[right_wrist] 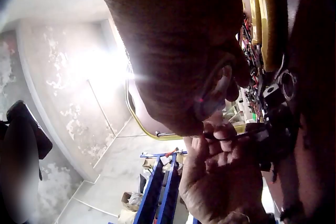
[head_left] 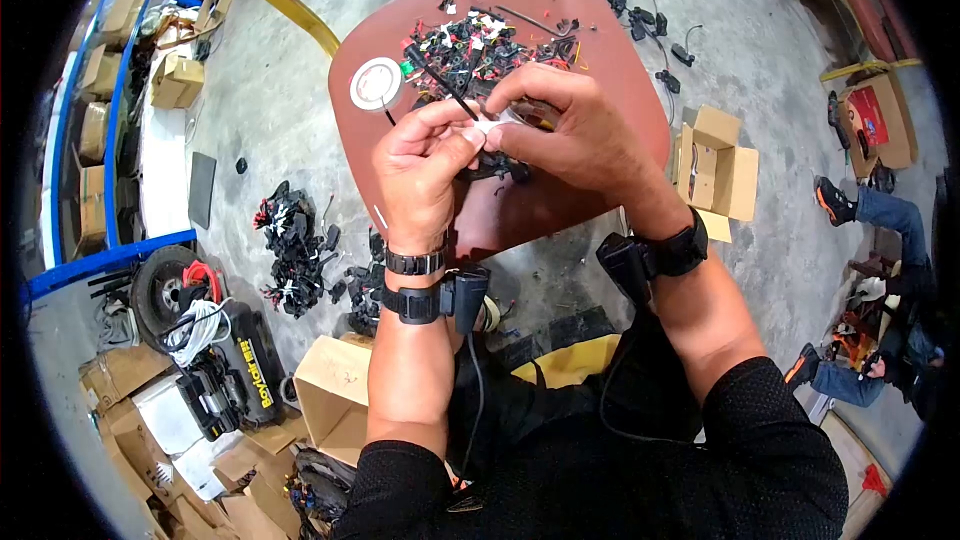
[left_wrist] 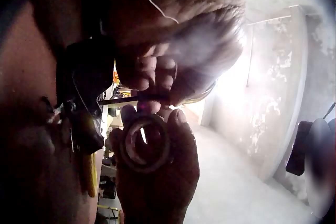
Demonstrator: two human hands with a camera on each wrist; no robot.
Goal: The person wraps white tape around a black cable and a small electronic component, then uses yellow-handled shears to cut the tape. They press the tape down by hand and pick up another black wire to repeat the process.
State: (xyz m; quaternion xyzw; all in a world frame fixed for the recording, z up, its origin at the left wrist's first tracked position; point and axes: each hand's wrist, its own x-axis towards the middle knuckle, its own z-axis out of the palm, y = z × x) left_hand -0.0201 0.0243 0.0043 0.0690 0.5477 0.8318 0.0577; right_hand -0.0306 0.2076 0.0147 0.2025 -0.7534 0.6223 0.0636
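Note:
In the head view both hands meet over a reddish-brown table (head_left: pixel 365 165). My left hand (head_left: pixel 425 165) pinches a thin black cable (left_wrist: pixel 123 100) between thumb and fingers; it runs to a black part (right_wrist: pixel 273 121) at the tabletop. My right hand (head_left: pixel 590 135) holds a roll of tape (left_wrist: pixel 128 153) in its curled fingers. Its thumb and forefinger meet a small white strip (head_left: pixel 488 126) at the left fingertips. Behind the hands lies a tangled pile of wires and small black parts (head_left: pixel 490 40). A second, white tape roll (head_left: pixel 375 83) lies at the table's left.
A cardboard box (head_left: pixel 715 165) stands on the floor right of the table, another open box (head_left: pixel 330 390) near the left elbow. A heap of black parts (head_left: pixel 290 245) lies on the floor at left, near blue shelving (head_left: pixel 115 120). Another person's leg (head_left: pixel 895 215) shows at right.

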